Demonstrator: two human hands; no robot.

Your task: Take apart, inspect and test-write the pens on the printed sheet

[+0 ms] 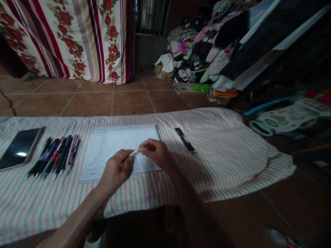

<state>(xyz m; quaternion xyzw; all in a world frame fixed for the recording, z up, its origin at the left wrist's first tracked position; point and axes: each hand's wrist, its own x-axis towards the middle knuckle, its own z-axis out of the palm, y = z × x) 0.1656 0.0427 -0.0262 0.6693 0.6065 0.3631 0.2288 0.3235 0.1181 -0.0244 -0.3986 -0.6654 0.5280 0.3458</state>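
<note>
Both my hands meet over a spiral notebook [113, 141] lying on a striped cloth [227, 151]. My left hand [116, 170] is closed round the lower part of a white pen [134, 152]. My right hand [156, 151] pinches the pen's upper end with thumb and fingertips. The pen lies slantwise between the two hands, just above the notebook's printed page. Most of its barrel is hidden in my left fist.
A row of several pens [55, 156] lies left of the notebook, beside a dark phone [19, 148]. A single black pen [185, 140] lies to the right. Tiled floor [124, 100], a floral bedsheet [77, 38] and a pile of clothes [204, 51] lie beyond.
</note>
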